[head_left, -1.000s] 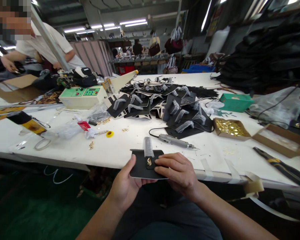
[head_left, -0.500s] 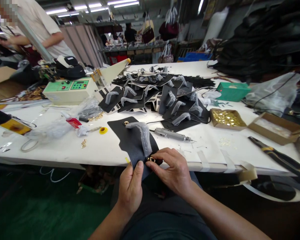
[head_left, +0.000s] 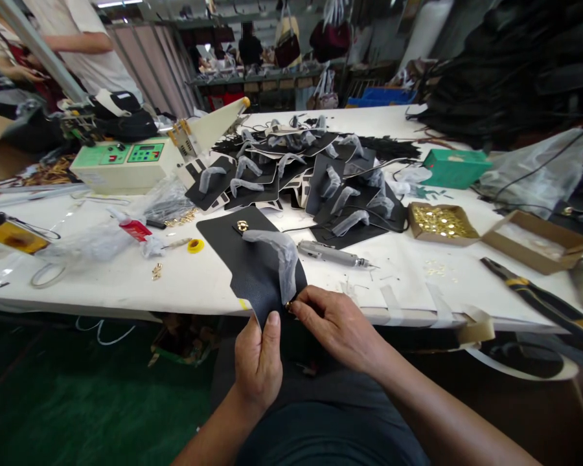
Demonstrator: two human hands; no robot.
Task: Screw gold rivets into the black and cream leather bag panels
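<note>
A black leather panel [head_left: 223, 241] with a plastic-wrapped handle [head_left: 282, 255] lies partly over the table's front edge. My left hand [head_left: 258, 362] grips its near edge, thumb on top and fingers beneath. At the near end of the handle, my right hand [head_left: 337, 327] pinches a small gold metal fitting [head_left: 288, 305] against the panel; the fingertips mostly cover it. Another gold fitting [head_left: 242, 225] sits on the panel by the handle's far end. Just right of the panel lies a grey electric screwdriver [head_left: 334, 254].
Behind are piled black panels with wrapped handles [head_left: 252, 184]. Gold pieces fill a cardboard box [head_left: 442, 222] at right, near pliers [head_left: 539, 298]. Left are a green-topped machine [head_left: 126, 165], a red-labelled bottle [head_left: 135, 230] and yellow tape [head_left: 195, 246]. A person [head_left: 85, 48] stands at the back left.
The gold fitting under my right fingers has turned or sunk closer to the panel, so less of it shows. The panel is tilted slightly more toward me. My left hand keeps its grip.
</note>
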